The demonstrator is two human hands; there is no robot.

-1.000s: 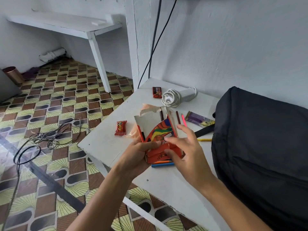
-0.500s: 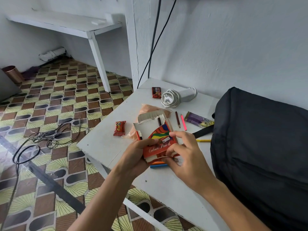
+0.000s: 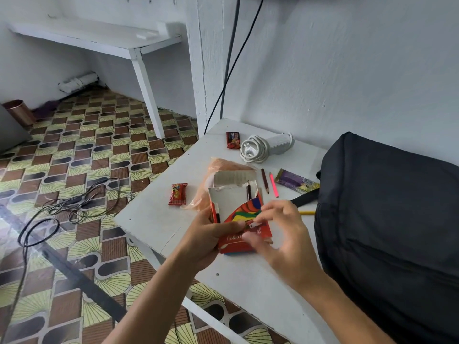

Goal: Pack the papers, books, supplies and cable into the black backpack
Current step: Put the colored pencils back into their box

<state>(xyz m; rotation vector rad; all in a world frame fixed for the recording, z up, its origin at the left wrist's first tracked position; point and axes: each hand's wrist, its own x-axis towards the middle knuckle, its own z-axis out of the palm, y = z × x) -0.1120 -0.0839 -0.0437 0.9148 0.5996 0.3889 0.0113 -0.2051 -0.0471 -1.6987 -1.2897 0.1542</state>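
Meanwhile, a torn-open coloured-pencil box is held just above the white counter, its flap up so loose pencils can go back in before packing. The left hand grips the box from its left side, fingers and thumb curled round it to steady it; the right hand, blurred, pinches what appears to be a small item at the box's front face, though what it is cannot be made out. Beyond the box lie a brown pencil and a pink pencil, seemingly next to be boxed, with a yellow pencil touching or just beside the black backpack that waits on the right. A coiled white cable rests near the wall, still unpacked, beside snack wrappers.
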